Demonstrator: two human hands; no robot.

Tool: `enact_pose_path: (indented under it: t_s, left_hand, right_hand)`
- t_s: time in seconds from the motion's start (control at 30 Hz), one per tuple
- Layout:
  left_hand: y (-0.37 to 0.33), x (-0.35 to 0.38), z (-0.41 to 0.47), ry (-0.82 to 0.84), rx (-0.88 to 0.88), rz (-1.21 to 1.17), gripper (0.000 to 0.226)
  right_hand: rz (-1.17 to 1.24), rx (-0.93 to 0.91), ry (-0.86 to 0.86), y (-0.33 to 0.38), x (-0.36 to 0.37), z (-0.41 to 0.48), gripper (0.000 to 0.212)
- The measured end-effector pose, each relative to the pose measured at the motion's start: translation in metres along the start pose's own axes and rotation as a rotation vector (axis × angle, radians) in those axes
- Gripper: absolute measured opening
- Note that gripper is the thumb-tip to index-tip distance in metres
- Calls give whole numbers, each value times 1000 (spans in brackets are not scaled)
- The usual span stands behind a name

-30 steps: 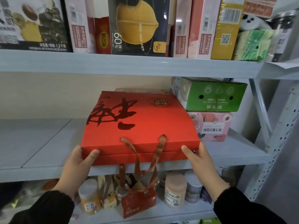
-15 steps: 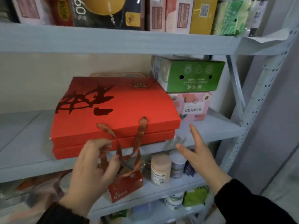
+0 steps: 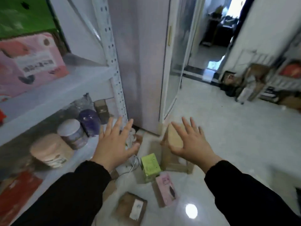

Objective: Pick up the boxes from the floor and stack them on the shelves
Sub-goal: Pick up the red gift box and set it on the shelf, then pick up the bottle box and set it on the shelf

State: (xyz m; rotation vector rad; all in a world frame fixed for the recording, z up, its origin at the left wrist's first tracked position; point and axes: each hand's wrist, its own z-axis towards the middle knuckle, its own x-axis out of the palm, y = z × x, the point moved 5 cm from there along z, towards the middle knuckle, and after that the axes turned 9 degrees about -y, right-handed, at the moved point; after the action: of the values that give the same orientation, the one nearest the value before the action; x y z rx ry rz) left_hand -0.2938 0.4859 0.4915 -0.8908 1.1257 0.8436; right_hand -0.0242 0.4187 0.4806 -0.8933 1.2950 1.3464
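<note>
Beside the white shelf post (image 3: 114, 66), the person is leaning out over the floor with both arms stretched forward and down. From the head view, which is the only one and is smeared with motion, the left hand (image 3: 116, 145) is hanging just to the right of the post's foot, fingers spread and palm down, gripping nothing. The right hand (image 3: 189, 145) is further right of the post, likewise splayed and empty, and is hovering over a pale tan box (image 3: 175, 139) standing on the floor; I cannot tell whether it is touching the box or simply above it.

Below the post, nearer the person, more boxes are lying on the white floor: a green box (image 3: 150, 166) between the two wrists, a pink box (image 3: 165, 188) just beyond it toward the camera, and a brown box (image 3: 132, 207) with a white label nearest of all. Left of the post, the shelves (image 3: 53, 97) are carrying a pink carton (image 3: 31, 66) on the upper level and round tubs (image 3: 52, 150) on the level below.

By my reckoning the reach for the next box is the step in hand, with nothing yet lifted. The next move is calling for both palms to close on the sides of one box, probably the tan or the green one, and then a turn left past the post to a free stretch of shelf.
</note>
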Motion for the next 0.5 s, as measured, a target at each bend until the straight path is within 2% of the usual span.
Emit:
enact_pose_path:
  t_s: [0.07, 0.3, 0.5]
  left_hand:
    - [-49, 22, 16, 45, 59, 6, 94]
    - [-228, 101, 59, 182, 247, 78, 98]
    - [-407, 161, 78, 284, 472, 41, 102]
  right_hand:
    - [-29, 95, 9, -59, -5, -19, 104]
    - [19, 422, 28, -264, -10, -99, 92]
    - [40, 714, 101, -389, -15, -201, 90]
